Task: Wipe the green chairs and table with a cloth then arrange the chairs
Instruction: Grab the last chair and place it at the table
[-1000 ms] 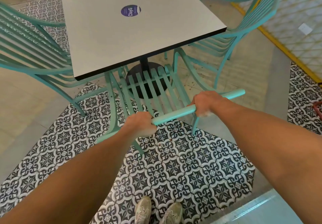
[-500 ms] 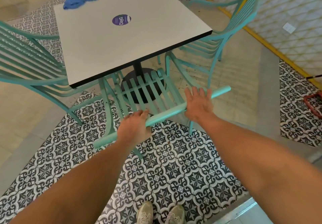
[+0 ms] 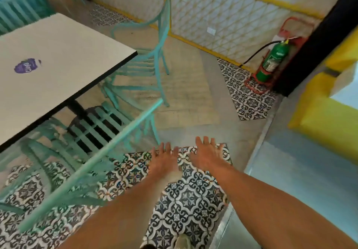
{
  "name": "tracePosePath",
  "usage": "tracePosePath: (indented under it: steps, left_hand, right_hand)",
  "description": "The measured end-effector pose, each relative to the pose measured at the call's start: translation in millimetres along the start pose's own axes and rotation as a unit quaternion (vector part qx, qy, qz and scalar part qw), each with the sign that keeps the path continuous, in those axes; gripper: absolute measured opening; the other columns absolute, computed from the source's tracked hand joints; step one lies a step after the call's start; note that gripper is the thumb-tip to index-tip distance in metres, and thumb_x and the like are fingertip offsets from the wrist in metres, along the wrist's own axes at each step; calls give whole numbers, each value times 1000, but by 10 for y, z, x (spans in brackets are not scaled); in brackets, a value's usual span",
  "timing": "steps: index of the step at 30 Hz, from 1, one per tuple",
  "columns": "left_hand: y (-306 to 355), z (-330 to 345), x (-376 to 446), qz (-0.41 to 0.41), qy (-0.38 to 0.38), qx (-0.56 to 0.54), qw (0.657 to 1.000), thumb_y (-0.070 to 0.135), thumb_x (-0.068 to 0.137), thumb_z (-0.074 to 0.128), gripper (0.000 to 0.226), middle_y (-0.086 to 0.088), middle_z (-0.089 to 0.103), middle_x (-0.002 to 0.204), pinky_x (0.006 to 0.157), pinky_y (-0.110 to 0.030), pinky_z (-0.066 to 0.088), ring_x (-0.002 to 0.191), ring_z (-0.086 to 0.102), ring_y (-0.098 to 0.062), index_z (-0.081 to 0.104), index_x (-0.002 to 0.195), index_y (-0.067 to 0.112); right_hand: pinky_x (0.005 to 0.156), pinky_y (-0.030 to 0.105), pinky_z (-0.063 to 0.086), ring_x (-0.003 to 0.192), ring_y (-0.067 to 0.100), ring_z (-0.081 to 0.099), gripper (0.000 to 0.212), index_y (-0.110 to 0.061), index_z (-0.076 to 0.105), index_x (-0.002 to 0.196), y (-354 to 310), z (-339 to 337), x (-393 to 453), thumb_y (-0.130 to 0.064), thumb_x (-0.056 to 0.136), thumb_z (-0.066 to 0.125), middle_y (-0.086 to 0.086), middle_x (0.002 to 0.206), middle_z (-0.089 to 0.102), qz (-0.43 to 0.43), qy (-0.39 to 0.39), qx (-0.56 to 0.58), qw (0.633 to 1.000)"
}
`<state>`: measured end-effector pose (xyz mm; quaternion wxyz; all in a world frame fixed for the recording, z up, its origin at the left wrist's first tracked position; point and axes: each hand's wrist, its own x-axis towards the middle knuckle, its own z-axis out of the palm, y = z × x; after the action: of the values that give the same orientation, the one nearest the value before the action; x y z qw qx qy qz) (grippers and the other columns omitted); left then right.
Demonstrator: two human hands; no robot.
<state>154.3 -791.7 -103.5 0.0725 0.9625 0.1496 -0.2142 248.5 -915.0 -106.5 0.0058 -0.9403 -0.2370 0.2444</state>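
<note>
Teal chair (image 3: 108, 130) nearest the camera is smeared by motion blur; its top rail runs diagonally from lower left to mid-frame, seat slats tucked partly under the surface (image 3: 64, 59). Legs and left side are hard to make out. Second teal chair (image 3: 155, 51) sits at the surface's far right side, seat mostly hidden beneath the top, backrest upright and thin in view. More teal slats at top left, cut off by the frame edge; can't tell what they belong to. No cloth visible in this frame.

Left hand (image 3: 164, 161) and right hand (image 3: 208, 156) are both free, fingers spread, palms down, side by side over the patterned floor tiles (image 3: 186, 200), just right of the near chair's rail, touching nothing. Grip on both: splayed, empty. One shoe (image 3: 182, 242) cut off at the bottom edge.

Surface is white with a dark edge, black pedestal base under it, purple round sticker (image 3: 27, 65) blurred and unreadable. Floor mixes plain beige tile and black-and-white patterned patches. White lattice wall with yellow trim behind; green fire extinguisher (image 3: 273, 61) in a red stand near a black column; yellow block at right.
</note>
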Motion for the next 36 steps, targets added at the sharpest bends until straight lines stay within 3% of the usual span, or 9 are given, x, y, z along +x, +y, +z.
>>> tracePosePath:
  steps: [7, 11, 16, 25, 33, 36]
  left_hand:
    - [463, -440, 661, 71, -2, 39, 997, 60, 93, 39, 73, -10, 18, 159, 117, -55, 10, 147, 11, -31, 19, 152, 21]
    - [565, -652, 1074, 105, -16, 44, 993, 62, 95, 32, 73, -10, 17, 159, 117, -54, 7, 147, 9, -30, 17, 153, 21]
    - [552, -821, 1731, 128, -51, 53, 989, 64, 94, 32, 76, -11, 16, 160, 118, -55, 9, 147, 10, -31, 14, 154, 20]
    - [433, -1366, 2936, 131, -107, 35, 985, 66, 91, 35, 76, -10, 35, 152, 110, -51, 28, 138, 32, -30, 26, 150, 18]
    - [696, -1762, 4142, 96, -120, 22, 988, 69, 88, 37, 79, -7, 36, 151, 108, -50, 31, 137, 34, -29, 27, 149, 20]
    - [900, -1928, 4650, 73, -130, 11, 989, 68, 88, 37, 78, -6, 39, 149, 107, -49, 32, 135, 35, -28, 29, 148, 20]
  right_hand:
    - [110, 64, 15, 143, 35, 20, 74, -23, 23, 148, 730, -327, 4, -66, 89, 39, 10, 154, 27, 84, 10, 60, 995]
    - [112, 66, 11, 145, 35, 16, 76, -25, 20, 150, 981, -443, 265, -67, 90, 37, 10, 157, 22, 111, -3, 83, 990]
    - [110, 64, 17, 141, 34, 26, 73, -23, 24, 148, 1127, -636, 753, -66, 90, 39, 11, 154, 30, 123, -37, 92, 987]
    - [109, 57, 27, 135, 31, 36, 68, -21, 31, 146, 1281, -1372, 1915, -62, 92, 41, 8, 149, 39, 149, -79, 86, 982]
    - [108, 52, 29, 134, 29, 38, 65, -22, 34, 145, 1799, -1909, 3002, -59, 91, 44, 7, 148, 41, 148, -100, 69, 981]
    - [110, 43, 31, 136, 30, 35, 68, -18, 31, 148, 2126, -2157, 3536, -55, 93, 47, 11, 150, 38, 127, -117, 67, 983]
